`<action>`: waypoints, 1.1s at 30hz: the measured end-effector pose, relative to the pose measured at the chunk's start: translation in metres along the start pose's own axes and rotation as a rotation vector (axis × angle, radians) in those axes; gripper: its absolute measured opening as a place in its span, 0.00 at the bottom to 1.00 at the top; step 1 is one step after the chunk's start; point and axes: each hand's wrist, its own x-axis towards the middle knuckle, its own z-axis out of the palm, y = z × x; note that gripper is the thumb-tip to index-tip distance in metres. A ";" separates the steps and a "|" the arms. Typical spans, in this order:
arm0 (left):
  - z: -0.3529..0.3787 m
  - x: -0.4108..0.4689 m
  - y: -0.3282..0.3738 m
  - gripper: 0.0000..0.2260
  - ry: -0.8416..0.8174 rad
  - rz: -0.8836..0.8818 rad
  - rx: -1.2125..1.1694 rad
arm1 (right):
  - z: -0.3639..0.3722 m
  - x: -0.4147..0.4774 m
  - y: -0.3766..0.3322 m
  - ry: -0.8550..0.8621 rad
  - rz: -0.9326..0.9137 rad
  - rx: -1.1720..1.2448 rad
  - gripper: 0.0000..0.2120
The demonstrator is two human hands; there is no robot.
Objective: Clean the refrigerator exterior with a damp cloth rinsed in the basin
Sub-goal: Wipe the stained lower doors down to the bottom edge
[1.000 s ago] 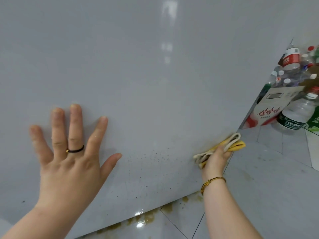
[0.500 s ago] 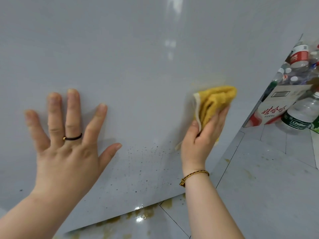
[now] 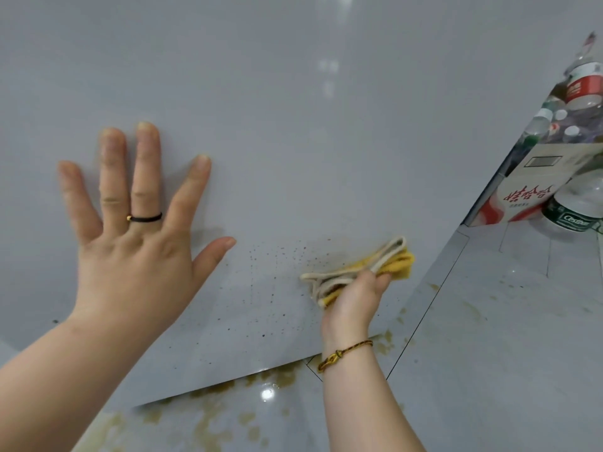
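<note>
- Left hand (image 3: 130,243) lies flat, fingers spread, on the glossy pale-grey refrigerator panel (image 3: 293,125).
- Right hand (image 3: 354,301) clutches the bunched yellow-and-cream cloth (image 3: 362,269), pressed low on the panel, right of brown speckles (image 3: 274,288) (tiny dots).
- Brown stains (image 3: 228,415) mark the near floor tiles.

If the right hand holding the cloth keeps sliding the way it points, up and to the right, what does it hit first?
Probably nothing soon: the right hand with the yellow cloth meets only the grey fridge panel, then its right edge.
</note>
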 end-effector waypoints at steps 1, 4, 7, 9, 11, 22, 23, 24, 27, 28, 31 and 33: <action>-0.002 0.000 0.001 0.33 -0.001 -0.009 0.000 | 0.009 -0.013 -0.007 -0.052 -0.129 -0.034 0.32; -0.008 0.001 0.003 0.31 0.006 -0.006 0.002 | 0.033 -0.046 -0.010 -0.217 -0.644 -0.273 0.33; -0.013 -0.009 0.001 0.30 -0.014 -0.012 -0.022 | 0.038 -0.048 0.008 -0.266 -1.046 -0.500 0.30; -0.016 -0.023 -0.004 0.30 -0.056 -0.053 -0.042 | 0.031 -0.039 0.030 -0.212 -1.018 -0.534 0.29; -0.020 -0.040 -0.013 0.29 -0.113 -0.122 -0.055 | 0.021 -0.042 0.047 -0.127 -0.837 -0.482 0.30; -0.036 -0.085 -0.051 0.32 -0.267 -0.238 -0.130 | 0.023 -0.068 0.030 -0.147 -0.644 -0.361 0.27; -0.037 -0.085 -0.054 0.32 -0.222 -0.276 -0.144 | 0.030 -0.072 0.018 -0.250 -0.887 -0.393 0.25; -0.038 -0.086 -0.058 0.33 -0.178 -0.323 -0.161 | 0.040 -0.074 0.009 -0.364 -1.121 -0.431 0.23; -0.037 -0.093 -0.068 0.35 -0.111 -0.440 -0.210 | 0.060 -0.064 0.008 -0.510 -1.634 -0.658 0.20; -0.037 -0.095 -0.069 0.36 -0.108 -0.439 -0.232 | 0.058 -0.059 0.015 -0.497 -1.736 -0.734 0.22; -0.037 -0.098 -0.073 0.36 -0.092 -0.443 -0.301 | 0.031 -0.046 0.055 -0.507 -1.903 -0.908 0.26; -0.039 -0.101 -0.077 0.37 -0.083 -0.479 -0.324 | 0.005 -0.035 0.083 -0.597 -1.997 -1.028 0.26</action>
